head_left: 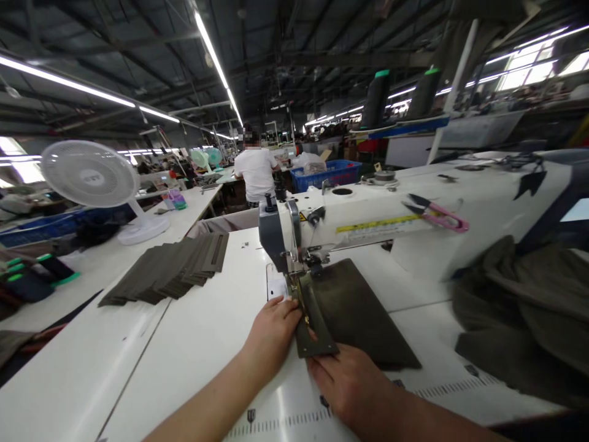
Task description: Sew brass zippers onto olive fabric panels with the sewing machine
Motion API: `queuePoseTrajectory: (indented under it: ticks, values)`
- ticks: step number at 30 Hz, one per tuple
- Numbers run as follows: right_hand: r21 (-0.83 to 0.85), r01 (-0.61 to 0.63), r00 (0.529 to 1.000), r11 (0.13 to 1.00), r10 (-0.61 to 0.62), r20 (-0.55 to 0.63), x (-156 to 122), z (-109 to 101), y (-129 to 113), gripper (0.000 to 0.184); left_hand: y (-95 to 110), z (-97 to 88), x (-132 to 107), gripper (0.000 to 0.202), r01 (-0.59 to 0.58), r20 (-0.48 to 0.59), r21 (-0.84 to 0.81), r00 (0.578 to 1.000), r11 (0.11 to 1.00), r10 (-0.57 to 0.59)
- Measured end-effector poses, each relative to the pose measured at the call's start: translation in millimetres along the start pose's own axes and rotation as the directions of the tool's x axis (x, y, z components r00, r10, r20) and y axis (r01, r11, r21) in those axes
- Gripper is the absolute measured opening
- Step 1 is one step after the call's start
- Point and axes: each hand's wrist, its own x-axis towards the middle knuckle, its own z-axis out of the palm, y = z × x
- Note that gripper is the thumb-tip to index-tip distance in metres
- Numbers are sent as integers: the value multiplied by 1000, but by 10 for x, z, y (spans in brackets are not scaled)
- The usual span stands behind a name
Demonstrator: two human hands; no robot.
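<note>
"Where's the cloth, in the head view?"

"At twelve o'clock: an olive fabric panel [354,313] is lying at the presser foot [294,281] of a sewing machine [273,236]."

"And the hands?"

"The left hand [271,334] is gripping its edge; the open right hand [350,387] is pressing it flat, keeping it steady."

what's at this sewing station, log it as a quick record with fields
machine: industrial sewing machine, white
left: left hand on folded olive fabric strip, beside the presser foot
right: right hand at the strip's lower end, next to olive fabric panel
nearby: pink-handled thread snips; stacked olive fabric pieces; heap of olive cloth
background: co-worker in white t-shirt; blue plastic crate; white table fan
</note>
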Motion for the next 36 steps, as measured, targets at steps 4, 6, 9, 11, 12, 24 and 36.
queuePoseTrajectory:
  ticks: [4, 6, 9, 11, 12, 24, 36]
  values:
    - [31, -21, 1000, 999, 20, 23, 37, 55, 75, 31, -86, 37, 46, 18, 3, 17, 1, 1000, 1000, -3]
    - [20, -21, 1000, 1000, 20, 18, 51, 87, 118, 30, -126, 51, 76, 18, 14, 28, -1, 1000, 1000, -14]
    - [21, -29, 999, 999, 29, 31, 73, 123, 184, 27, -165, 62, 115, 17, 43, 37, -25, 998, 999, -42]
    - [31, -50, 997, 998, 48, 52, 95, 138, 228, 24, -179, 65, 128, 16, 70, 41, -47, 997, 996, -68]
    - [35, -62, 996, 997, 60, 64, 108, 145, 249, 23, -185, 66, 131, 16, 78, 42, -56, 996, 995, -76]
    - [110, -164, 978, 980, 147, 148, 198, 209, 446, 21, -347, 158, 145, 16, 129, 74, -88, 990, 988, -123]
    - [-44, -480, 831, 876, 470, 296, 444, 175, 734, 17, -77, -93, 31, 30, 471, 36, -39, 882, 881, -469]
